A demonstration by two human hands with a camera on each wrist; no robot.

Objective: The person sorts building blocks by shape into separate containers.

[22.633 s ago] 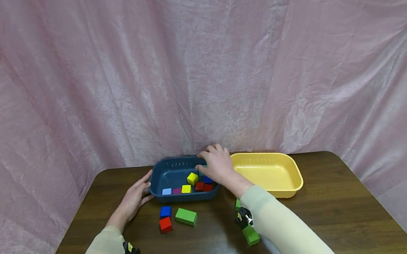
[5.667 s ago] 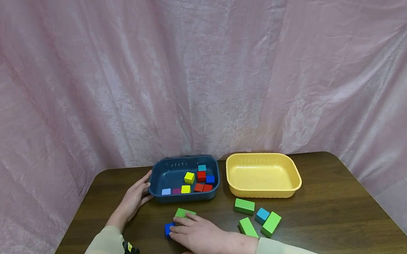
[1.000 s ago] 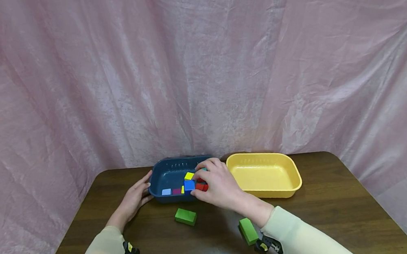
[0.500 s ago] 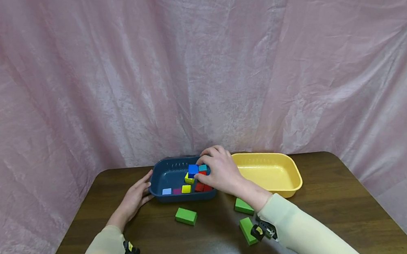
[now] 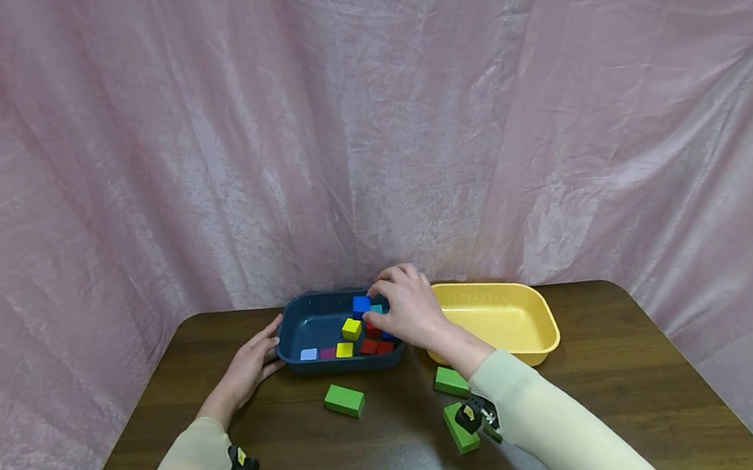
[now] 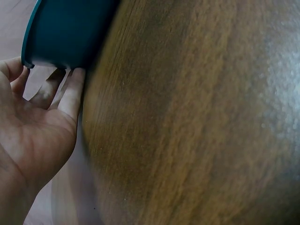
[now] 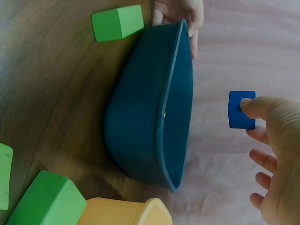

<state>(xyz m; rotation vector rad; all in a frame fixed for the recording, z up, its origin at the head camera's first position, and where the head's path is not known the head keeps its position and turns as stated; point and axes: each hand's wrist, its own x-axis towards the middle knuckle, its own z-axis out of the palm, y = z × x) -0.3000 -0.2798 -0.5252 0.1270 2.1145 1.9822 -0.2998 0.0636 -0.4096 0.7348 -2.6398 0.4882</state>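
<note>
In the head view my right hand (image 5: pixel 411 311) is over the right half of a dark blue plastic basin (image 5: pixel 341 365). Thumb and fingertips pinch a blue cube (image 5: pixel 361 307); the right wrist view has this cube (image 7: pixel 241 110) held apart from the basin's rim (image 7: pixel 161 122). My left hand (image 5: pixel 248 368) lies at the basin's left end, its extended fingers touching the wall (image 6: pixel 70 35) in the left wrist view. Inside the basin are yellow cubes (image 5: pixel 351 329), red cubes (image 5: pixel 369 347), a pale blue cube (image 5: pixel 309 355), a purple one (image 5: pixel 328 353) and a teal one (image 5: pixel 377 309), some partly behind my right hand.
A yellow basin (image 5: pixel 538 359) stands to the right with its left part behind my right hand. Green blocks lie on the wooden table: one (image 5: pixel 345 401) before the blue basin, others (image 5: pixel 450 381) near my right forearm. A pink curtain (image 5: pixel 366 130) hangs behind.
Since 5.7 s ago my right hand has picked the blue cube off the table. Over the last second it carried the cube back and slightly right above the basin. My left hand stayed put.
</note>
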